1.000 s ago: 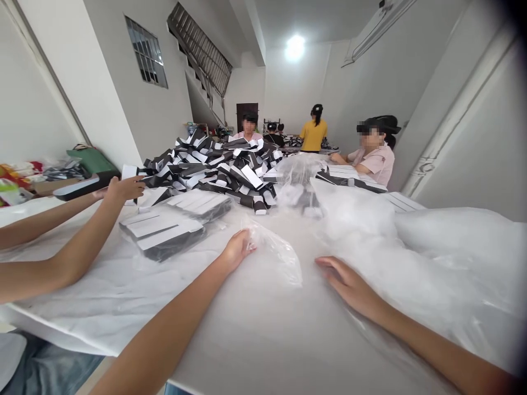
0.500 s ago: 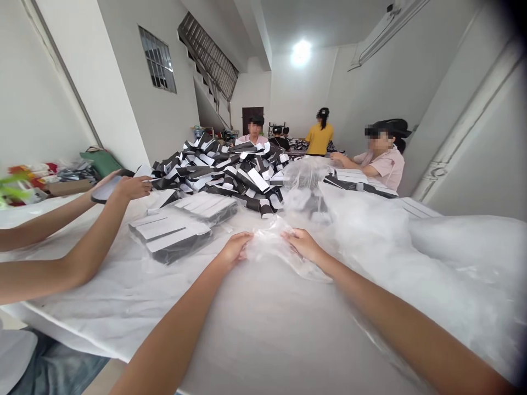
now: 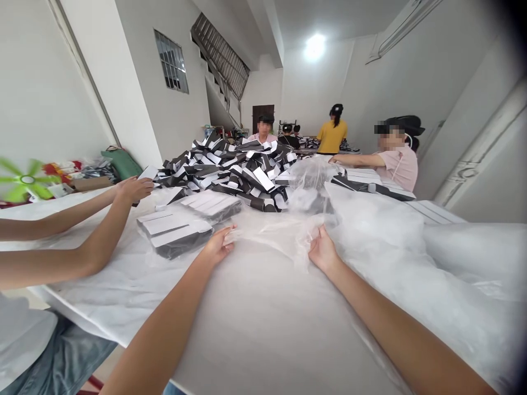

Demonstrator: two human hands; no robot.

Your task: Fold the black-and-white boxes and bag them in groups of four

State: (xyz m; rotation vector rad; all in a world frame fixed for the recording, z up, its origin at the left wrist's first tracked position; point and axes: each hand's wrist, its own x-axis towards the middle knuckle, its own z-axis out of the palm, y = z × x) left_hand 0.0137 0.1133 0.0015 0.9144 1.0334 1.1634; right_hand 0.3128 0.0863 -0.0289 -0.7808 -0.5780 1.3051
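On the long white work table (image 3: 263,329), a heap of black-and-white card pieces (image 3: 222,175) rises at 12 o'clock. Just short of it, a clear plastic bag (image 3: 275,236) lies stretched crosswise, its long axis running 9 to 3. The left hand (image 3: 216,247) and right hand (image 3: 323,251), wide apart, each pinch one end, about equally near.

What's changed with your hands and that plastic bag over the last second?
The right hand came over from the table onto the clear plastic bag; it and the left hand now hold opposite edges, drawn apart, spreading the bag wide. The heap of black-and-white pieces stayed put.
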